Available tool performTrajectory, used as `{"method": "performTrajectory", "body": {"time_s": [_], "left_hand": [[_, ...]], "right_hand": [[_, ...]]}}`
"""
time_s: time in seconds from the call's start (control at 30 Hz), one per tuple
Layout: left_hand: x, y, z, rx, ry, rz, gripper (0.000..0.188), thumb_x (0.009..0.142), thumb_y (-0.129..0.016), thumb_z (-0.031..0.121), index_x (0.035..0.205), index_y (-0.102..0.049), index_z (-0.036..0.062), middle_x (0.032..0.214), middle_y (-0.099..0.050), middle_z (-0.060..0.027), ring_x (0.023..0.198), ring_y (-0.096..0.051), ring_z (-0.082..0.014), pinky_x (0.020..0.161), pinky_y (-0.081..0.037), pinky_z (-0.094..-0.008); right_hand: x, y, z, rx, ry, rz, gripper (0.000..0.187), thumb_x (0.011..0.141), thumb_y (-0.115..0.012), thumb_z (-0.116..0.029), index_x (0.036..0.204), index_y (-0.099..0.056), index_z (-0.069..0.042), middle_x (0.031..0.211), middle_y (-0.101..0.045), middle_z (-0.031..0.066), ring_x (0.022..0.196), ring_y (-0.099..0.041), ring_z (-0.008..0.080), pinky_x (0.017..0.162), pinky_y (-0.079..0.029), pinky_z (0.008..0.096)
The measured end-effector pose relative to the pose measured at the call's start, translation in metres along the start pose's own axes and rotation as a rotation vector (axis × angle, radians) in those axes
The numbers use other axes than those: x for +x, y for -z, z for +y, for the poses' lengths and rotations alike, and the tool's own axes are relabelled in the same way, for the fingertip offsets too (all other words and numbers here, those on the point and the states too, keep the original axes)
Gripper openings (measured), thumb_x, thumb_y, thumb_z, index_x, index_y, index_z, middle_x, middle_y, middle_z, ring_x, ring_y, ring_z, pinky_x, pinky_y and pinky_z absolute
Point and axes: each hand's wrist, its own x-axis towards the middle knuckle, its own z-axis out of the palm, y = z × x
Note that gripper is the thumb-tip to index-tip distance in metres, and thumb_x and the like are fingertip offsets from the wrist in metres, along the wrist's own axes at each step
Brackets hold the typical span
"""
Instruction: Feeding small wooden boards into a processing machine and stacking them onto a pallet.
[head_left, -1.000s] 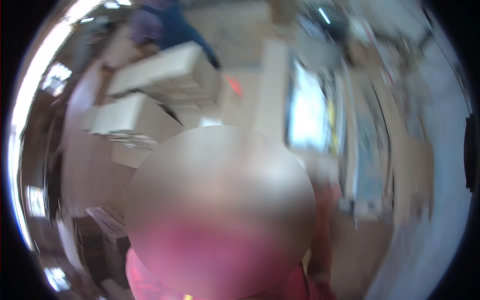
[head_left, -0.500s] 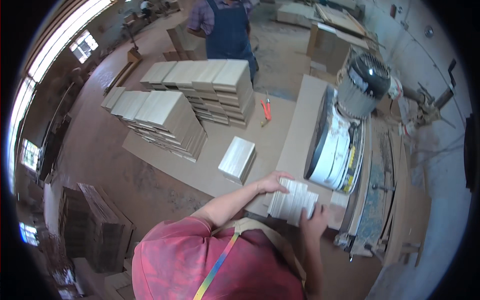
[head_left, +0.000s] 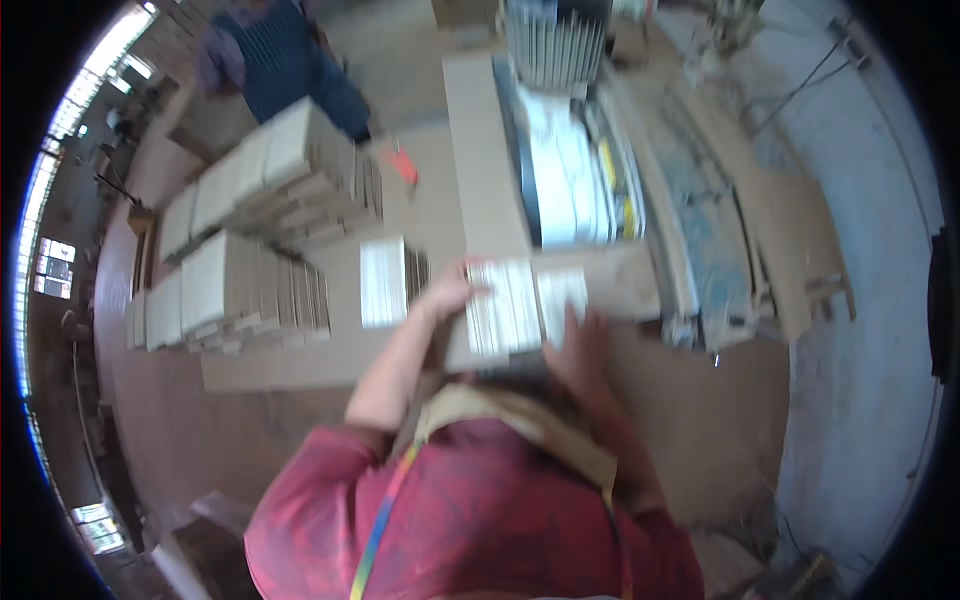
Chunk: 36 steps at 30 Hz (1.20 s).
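A gap has opened on your worktable (head_left: 425,215), near the motorised machine (head_left: 568,180), between the slat bundle (head_left: 503,310) your left hand (head_left: 450,292) touches and the narrower wooden piece (head_left: 562,298) under your right hand (head_left: 583,347), both grips too blurred to judge, so they seem handled apart.

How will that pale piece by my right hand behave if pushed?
The pale piece is probably stiff, its edges looking straight. Its flat top makes rolling unlikely. Pushed left, it may nudge the pale striped stack close beside it.
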Motion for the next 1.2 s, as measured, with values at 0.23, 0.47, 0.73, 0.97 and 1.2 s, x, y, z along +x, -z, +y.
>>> {"method": "performTrajectory", "body": {"time_s": [0.23, 0.47, 0.73, 0.97, 1.2], "left_hand": [[-0.091, -0.015, 0.004, -0.127, 0.166, 0.016, 0.054, 0.086, -0.083, -0.004, 0.138, -0.072, 0.0023, 0.118, -0.077, -0.0146, 0.097, -0.074, -0.0233, 0.093, -0.063, -0.0317], [0.022, -0.06, 0.009, -0.128, -0.139, -0.063, 0.05, 0.087, -0.086, -0.002, 0.136, -0.074, 0.0, 0.12, -0.077, -0.0155, 0.098, -0.075, -0.023, 0.091, -0.064, -0.0317], [-0.003, -0.071, 0.025, -0.135, 0.037, 0.086, 0.043, 0.088, -0.086, 0.0, 0.13, -0.077, 0.001, 0.111, -0.079, -0.015, 0.092, -0.076, -0.0219, 0.088, -0.065, -0.032], [0.026, -0.07, -0.023, -0.148, -0.19, 0.155, 0.041, 0.089, -0.088, 0.002, 0.129, -0.076, 0.0007, 0.104, -0.078, -0.0134, 0.085, -0.073, -0.0185, 0.077, -0.063, -0.0294], [0.021, -0.045, -0.01, -0.176, -0.088, 0.088, 0.042, 0.086, -0.09, 0.006, 0.126, -0.078, 0.0012, 0.105, -0.078, -0.0114, 0.087, -0.072, -0.0188, 0.083, -0.063, -0.0306]], "right_hand": [[0.017, 0.093, 0.01, 0.036, 0.002, 0.393, 0.056, 0.08, -0.081, -0.023, 0.132, -0.069, -0.004, 0.129, -0.061, 0.0243, 0.113, -0.059, 0.0455, 0.095, -0.052, 0.057], [0.063, -0.016, 0.106, -0.186, 0.03, 0.438, 0.047, 0.091, -0.077, -0.02, 0.133, -0.068, 0.0, 0.131, -0.063, 0.022, 0.115, -0.06, 0.0439, 0.098, -0.053, 0.0531], [0.072, 0.007, 0.054, 0.362, 0.176, 0.283, 0.049, 0.094, -0.081, -0.025, 0.133, -0.068, 0.003, 0.126, -0.067, 0.0233, 0.107, -0.063, 0.0422, 0.092, -0.056, 0.0488], [0.029, 0.018, 0.013, 0.328, 0.096, 0.156, 0.059, 0.085, -0.086, -0.029, 0.131, -0.068, 0.002, 0.132, -0.063, 0.0251, 0.107, -0.061, 0.0453, 0.093, -0.056, 0.051], [0.019, 0.005, 0.066, -0.013, -0.012, 0.382, 0.054, 0.082, -0.086, -0.026, 0.127, -0.069, -0.001, 0.132, -0.063, 0.0238, 0.111, -0.061, 0.0445, 0.095, -0.055, 0.0523]]}}
